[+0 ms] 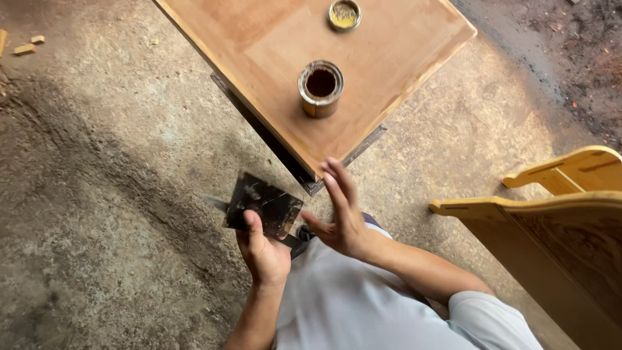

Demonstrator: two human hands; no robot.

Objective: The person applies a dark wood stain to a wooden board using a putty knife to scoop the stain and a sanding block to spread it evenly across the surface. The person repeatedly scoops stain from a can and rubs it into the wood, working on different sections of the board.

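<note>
Scraper blade [262, 206], a dark, stained square of flat metal, is sitting tilted in the left hand [264, 254], the thumb pressing on its near face and the fingers curling behind it, just in front of the person's chest. Largest nearby, a wooden board [272, 58] is lying across a dark stand above the dusty concrete floor [97, 194]. A carved wooden furniture piece [557, 227] is standing at the right. The right hand [340, 217] is hovering beside the blade, fingers spread wide and holding nothing. A stained tin can [321, 87] and a smaller tin [344, 15] are resting on the board.

Rough concrete floor [116, 162], carved wooden furniture [557, 227]
</note>
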